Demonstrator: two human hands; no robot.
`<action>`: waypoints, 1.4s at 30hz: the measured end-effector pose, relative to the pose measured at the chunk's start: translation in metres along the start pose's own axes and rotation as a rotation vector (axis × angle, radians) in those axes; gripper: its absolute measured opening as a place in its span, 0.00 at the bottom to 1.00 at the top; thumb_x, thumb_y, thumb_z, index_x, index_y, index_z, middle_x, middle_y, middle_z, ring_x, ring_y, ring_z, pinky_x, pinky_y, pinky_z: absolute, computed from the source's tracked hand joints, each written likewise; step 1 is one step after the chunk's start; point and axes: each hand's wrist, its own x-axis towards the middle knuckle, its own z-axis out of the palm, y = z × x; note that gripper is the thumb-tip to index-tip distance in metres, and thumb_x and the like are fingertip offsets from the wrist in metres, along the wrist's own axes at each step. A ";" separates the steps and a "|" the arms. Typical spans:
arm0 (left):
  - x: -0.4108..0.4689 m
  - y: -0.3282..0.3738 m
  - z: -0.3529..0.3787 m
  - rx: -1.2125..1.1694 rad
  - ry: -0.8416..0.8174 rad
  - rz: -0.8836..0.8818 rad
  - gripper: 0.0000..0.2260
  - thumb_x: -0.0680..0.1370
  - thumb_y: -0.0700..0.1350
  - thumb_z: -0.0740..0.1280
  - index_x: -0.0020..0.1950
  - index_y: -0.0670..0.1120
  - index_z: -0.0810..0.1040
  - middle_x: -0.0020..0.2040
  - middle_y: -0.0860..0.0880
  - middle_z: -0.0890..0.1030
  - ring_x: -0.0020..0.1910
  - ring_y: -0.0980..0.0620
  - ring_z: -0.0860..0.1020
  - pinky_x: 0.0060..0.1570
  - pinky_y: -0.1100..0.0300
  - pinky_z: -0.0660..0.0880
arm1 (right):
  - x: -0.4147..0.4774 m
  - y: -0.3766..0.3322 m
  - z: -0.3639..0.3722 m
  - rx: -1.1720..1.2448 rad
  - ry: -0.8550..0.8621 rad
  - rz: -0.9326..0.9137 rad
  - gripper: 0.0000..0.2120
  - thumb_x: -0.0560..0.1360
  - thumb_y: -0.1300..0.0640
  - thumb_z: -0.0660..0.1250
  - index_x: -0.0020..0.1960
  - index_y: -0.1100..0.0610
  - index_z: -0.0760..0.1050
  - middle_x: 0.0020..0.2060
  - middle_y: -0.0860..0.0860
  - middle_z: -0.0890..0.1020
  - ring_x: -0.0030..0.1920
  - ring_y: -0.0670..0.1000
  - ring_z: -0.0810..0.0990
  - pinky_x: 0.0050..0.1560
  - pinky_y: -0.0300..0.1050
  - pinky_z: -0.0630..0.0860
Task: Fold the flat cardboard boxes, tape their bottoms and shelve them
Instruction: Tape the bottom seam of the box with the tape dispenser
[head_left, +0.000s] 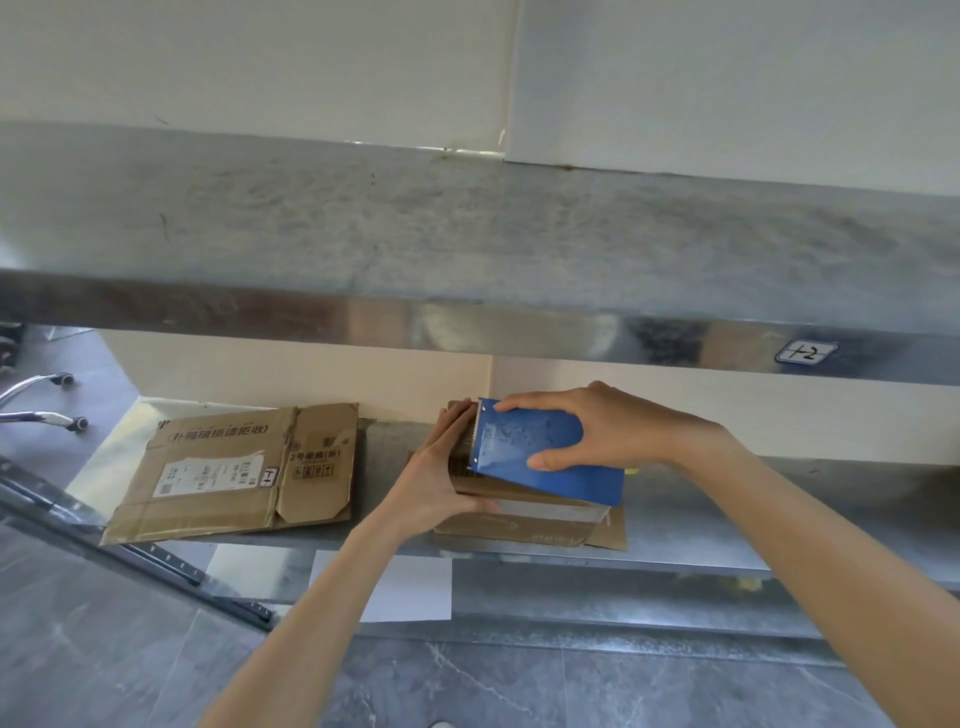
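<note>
1. Stainless steel shelving stands against a pale wall (260, 62), with grey marbled floor tiles (519, 675) below. I am looking under the upper shelf (467, 234), whose front lip carries a handwritten tag (805, 353) reading "+2".
2. On the lower shelf (727, 499) I log two cardboard items, well apart, with bare steel between them.
3. Toward the shelf's left end lies the flat cardboard box (223, 473), unfolded, its near edge at the shelf's front edge. It has a white shipping label (208, 475) on its face and printed characters above that.
4. At mid-shelf, near the front edge, sits the folded box (519, 530). One loose flap is spread on the steel at its right. Pale tape shows along its near side.
5. My reading of the left hand (441, 467): fingers straight and together, laid flat against the folded box's left side, thumb stretched along the near top edge. It is pressing, not clenched.
6. My reading of the right hand (613, 426): it is grasping the blue tape dispenser (540, 457), fingers over its far edge, thumb on the near edge. The dispenser rests tilted on top of the folded box, its toothed end pointing left, just beside the left fingers.
7. Off the shelf's left end, chrome chair legs (47, 405) with castors stand on the floor. A dark slotted rail (130, 551) runs diagonally in front of that end. A white sheet (410, 587) shows beneath the lower shelf.
</note>
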 end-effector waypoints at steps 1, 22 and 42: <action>-0.001 0.000 0.000 0.000 -0.001 -0.002 0.54 0.62 0.56 0.83 0.81 0.55 0.54 0.78 0.66 0.52 0.80 0.56 0.52 0.76 0.48 0.60 | -0.002 0.003 -0.002 0.002 -0.006 -0.006 0.28 0.73 0.39 0.70 0.65 0.20 0.61 0.61 0.39 0.79 0.54 0.52 0.81 0.56 0.53 0.79; -0.004 0.006 -0.007 0.190 -0.068 0.005 0.55 0.65 0.62 0.77 0.79 0.66 0.40 0.80 0.64 0.43 0.79 0.55 0.51 0.75 0.43 0.61 | -0.064 0.096 -0.047 0.237 -0.041 0.035 0.26 0.72 0.42 0.72 0.66 0.26 0.68 0.64 0.27 0.72 0.60 0.37 0.76 0.62 0.45 0.77; -0.001 0.000 -0.007 0.236 -0.065 0.075 0.47 0.67 0.61 0.77 0.80 0.62 0.54 0.79 0.65 0.46 0.79 0.54 0.53 0.73 0.39 0.63 | -0.093 0.153 -0.049 0.345 -0.032 0.058 0.26 0.70 0.46 0.74 0.64 0.28 0.71 0.64 0.29 0.74 0.62 0.36 0.76 0.56 0.37 0.76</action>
